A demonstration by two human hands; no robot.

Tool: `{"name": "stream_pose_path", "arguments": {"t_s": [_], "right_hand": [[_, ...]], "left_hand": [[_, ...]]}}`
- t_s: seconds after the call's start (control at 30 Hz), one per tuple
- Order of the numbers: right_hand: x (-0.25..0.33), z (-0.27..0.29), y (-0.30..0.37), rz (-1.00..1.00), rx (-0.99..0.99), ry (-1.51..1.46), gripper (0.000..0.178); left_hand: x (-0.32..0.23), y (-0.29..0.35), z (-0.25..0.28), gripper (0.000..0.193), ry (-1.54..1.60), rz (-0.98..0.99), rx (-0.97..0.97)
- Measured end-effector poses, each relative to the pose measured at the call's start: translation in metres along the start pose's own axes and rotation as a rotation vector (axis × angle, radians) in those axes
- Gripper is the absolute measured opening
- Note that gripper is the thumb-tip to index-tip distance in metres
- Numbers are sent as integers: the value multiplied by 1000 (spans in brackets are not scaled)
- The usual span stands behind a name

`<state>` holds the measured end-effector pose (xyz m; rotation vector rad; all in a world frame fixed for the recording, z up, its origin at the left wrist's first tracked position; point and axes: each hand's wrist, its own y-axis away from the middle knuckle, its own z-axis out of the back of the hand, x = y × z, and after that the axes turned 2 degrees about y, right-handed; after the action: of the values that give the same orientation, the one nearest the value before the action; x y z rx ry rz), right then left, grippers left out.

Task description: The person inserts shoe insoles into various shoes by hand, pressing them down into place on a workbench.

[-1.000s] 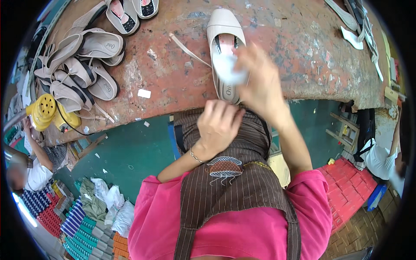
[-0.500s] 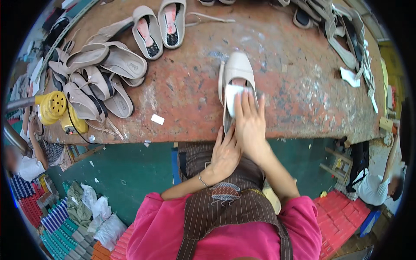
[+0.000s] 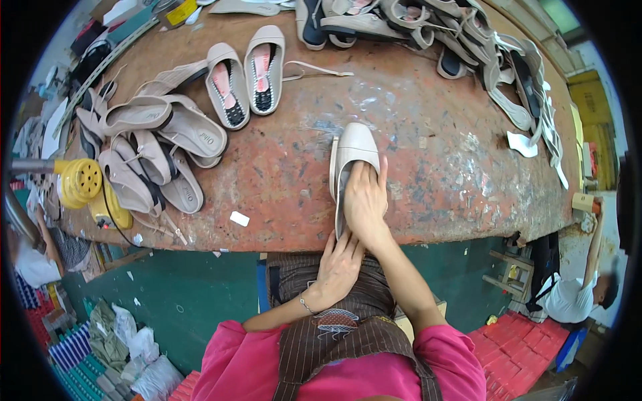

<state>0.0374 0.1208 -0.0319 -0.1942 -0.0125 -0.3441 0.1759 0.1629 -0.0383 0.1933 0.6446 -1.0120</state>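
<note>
A beige closed-toe slingback shoe (image 3: 358,139) lies on the worn table, toe pointing away from me, its strap along the left side. My right hand (image 3: 365,204) reaches into its opening. The fingers are stretched forward under the toe part, their tips hidden, and the outermost finger lies along the right edge. Nothing of a white pad shows now. At the heel end, my left hand (image 3: 338,271) holds the shoe near the table's front edge, its fingers lying against the heel. A bracelet is on my left wrist.
A pair of similar shoes (image 3: 265,60) stands at the far left, beside a heap of beige shoes (image 3: 154,134). More shoes (image 3: 461,40) crowd the far right. A yellow lamp-like device (image 3: 81,182) is at the left edge. A white scrap (image 3: 239,218) lies nearby; a co-worker (image 3: 568,294) is at right.
My right hand has moved deeper into the shoe, and the white pad seen under it is out of sight. The whole view has shifted, with the table's contents lower in the picture.
</note>
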Motion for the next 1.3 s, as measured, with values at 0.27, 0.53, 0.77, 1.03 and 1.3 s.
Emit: {"name": "stream_pose_path", "arguments": {"t_s": [0.27,0.53,0.77,1.03,1.3], "right_hand": [[1,33,-50,28,235,-76,51],[-43,26,-21,175,42,-673,32],[-292,30,18,-632,-353,-401,45],[-530,-35,-14,-671,-411,-79,58],[-483,-2,-24,-608,-525,-560,24]], "left_hand": [[2,-3,-1,37,26,10,76],[0,-54,16,46,-18,117,-199],[90,-59,167,29,660,487,-490],[181,-76,334,35,-718,789,-448],[131,-350,164,50,-362,-347,-230]]}}
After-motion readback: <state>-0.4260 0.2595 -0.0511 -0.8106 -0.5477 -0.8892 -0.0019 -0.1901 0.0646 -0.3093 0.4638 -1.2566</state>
